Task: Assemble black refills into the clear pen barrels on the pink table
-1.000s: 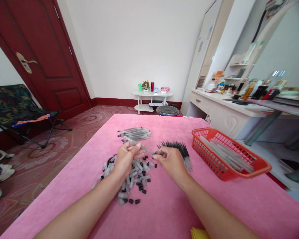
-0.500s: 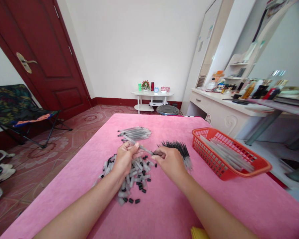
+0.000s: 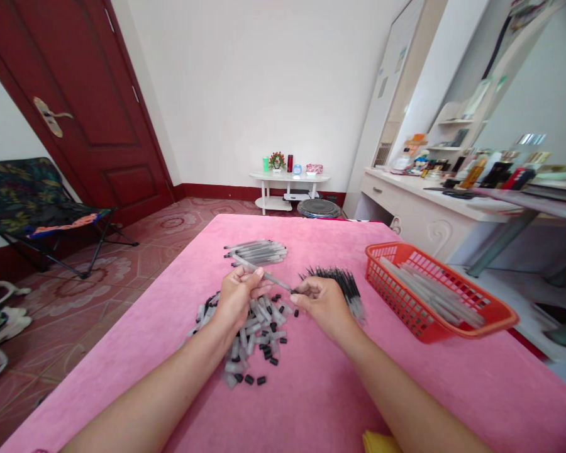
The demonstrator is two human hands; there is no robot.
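A translucent grey pen barrel [image 3: 276,279] slants between my two hands above the table. My left hand [image 3: 237,294] is closed around its middle, thumb on top. At its lower right end, the thumb and fingers of my right hand [image 3: 324,306] pinch a small black end piece, mostly hidden by the fingertips. Below my left hand lies a heap of clear pen caps [image 3: 249,343] mixed with small black plugs [image 3: 266,353]. Beyond the hands is a pile of grey pens [image 3: 260,252]. A bundle of black-tipped pen refills [image 3: 344,284] lies behind my right hand.
A red plastic basket [image 3: 419,330] with long clear tubes [image 3: 429,292] stands at the right on the pink-covered table [image 3: 311,402]. Something yellow [image 3: 380,442] lies at the near edge. A folding chair [image 3: 42,207] and a dressing table [image 3: 424,211] stand farther off.
The view has shifted slightly. My right hand's fingers have changed their pose a little at the barrel's end; my left hand keeps its hold.
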